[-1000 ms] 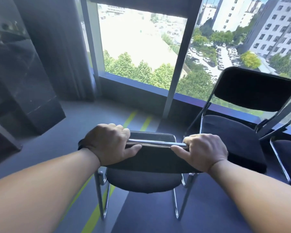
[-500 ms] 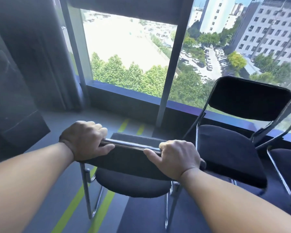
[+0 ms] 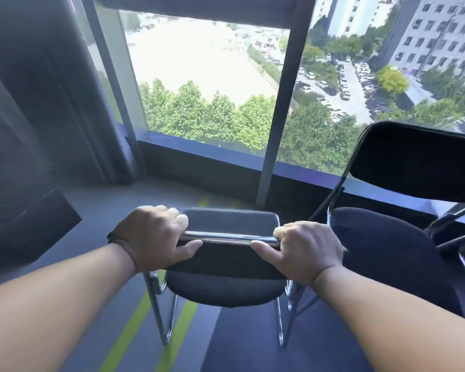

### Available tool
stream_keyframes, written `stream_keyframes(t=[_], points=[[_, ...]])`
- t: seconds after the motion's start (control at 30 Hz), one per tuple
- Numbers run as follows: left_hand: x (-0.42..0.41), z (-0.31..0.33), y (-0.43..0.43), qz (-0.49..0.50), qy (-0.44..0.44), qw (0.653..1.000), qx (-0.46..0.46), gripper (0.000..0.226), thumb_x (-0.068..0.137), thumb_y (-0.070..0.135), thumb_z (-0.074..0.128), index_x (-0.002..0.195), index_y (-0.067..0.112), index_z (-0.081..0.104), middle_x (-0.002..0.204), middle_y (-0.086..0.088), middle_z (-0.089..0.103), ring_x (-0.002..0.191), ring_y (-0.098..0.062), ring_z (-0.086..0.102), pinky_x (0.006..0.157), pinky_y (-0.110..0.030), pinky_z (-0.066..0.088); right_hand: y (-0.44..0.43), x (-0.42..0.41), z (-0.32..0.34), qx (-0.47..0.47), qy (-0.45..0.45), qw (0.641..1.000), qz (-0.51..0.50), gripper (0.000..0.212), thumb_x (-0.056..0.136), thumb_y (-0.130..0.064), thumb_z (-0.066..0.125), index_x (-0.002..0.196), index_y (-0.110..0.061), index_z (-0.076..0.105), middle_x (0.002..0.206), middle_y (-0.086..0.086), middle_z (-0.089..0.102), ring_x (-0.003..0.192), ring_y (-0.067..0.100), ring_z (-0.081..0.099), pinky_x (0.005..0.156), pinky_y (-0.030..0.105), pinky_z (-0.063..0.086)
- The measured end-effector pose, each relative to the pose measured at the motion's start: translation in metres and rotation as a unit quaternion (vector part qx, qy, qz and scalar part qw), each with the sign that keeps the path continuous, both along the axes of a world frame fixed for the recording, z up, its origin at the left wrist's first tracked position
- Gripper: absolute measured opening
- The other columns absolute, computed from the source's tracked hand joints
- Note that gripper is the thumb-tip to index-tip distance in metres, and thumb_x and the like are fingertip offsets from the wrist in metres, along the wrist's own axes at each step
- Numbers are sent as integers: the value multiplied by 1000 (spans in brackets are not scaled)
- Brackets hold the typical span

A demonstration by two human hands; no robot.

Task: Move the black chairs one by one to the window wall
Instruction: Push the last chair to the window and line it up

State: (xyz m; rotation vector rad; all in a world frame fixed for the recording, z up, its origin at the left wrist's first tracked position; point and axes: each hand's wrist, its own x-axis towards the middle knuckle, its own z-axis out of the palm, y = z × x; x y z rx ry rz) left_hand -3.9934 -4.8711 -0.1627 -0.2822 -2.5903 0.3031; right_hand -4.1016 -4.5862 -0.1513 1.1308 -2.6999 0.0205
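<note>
The person's left hand (image 3: 156,237) and right hand (image 3: 304,253) both grasp the chrome top rail (image 3: 231,237) of the black chair (image 3: 226,288). The chair is near the window wall (image 3: 199,173), just beside a second black chair (image 3: 414,162). Pushed sideways, I think its right leg could catch that neighbour's frame. Its seat faces that wall; its backrest runs along the sill (image 3: 215,154)

2 hands (image 3: 226,242) gripping black chair (image 3: 226,288) backrest, window wall (image 3: 275,103) ahead
</note>
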Motion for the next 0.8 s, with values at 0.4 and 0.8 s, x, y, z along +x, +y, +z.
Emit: stream_keyframes(t=[0.4, 0.8], points=[[-102, 10, -105, -44, 4, 999, -16, 54, 85, 59, 41, 60, 12, 50, 55, -5, 50, 45, -28, 51, 49, -27, 29, -92, -53, 15, -8, -23, 997, -74, 72, 86, -82, 19, 60, -20, 43, 66, -5, 51, 67, 23, 48, 61, 34, 32], [-172, 18, -181, -109, -65, 992, -15, 54, 84, 60, 42, 59, 13, 50, 54, -3, 50, 45, -28, 50, 48, -27, 32, -160, -77, 18, -6, -87, 986, -145, 64, 90, -79, 24, 68, -23, 46, 69, -7, 47, 72, 21, 44, 64, 34, 31]])
